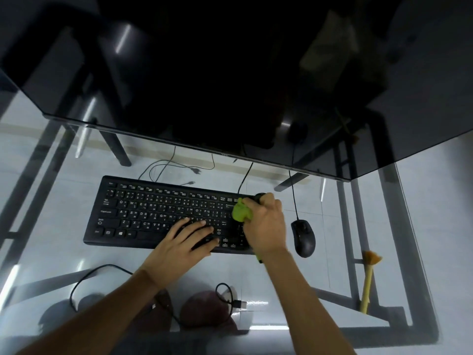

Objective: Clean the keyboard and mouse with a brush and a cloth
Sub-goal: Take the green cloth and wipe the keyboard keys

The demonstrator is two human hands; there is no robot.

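The right hand (265, 224) bunches a soft green cloth (241, 210) over the black plastic keyboard's (143, 211) right end on the glass table (51, 252); the left hand (188, 238) lies spread, steadying light keys.

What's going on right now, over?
Left hand flat on keyboard. Right hand wiping with green cloth. Mouse, brush untouched. Nothing blocking.

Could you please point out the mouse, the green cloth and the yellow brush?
mouse (303, 238): head view, middle of its black back.
green cloth (240, 210): head view, the bunched part left of the right hand.
yellow brush (367, 285): head view, middle of its handle.
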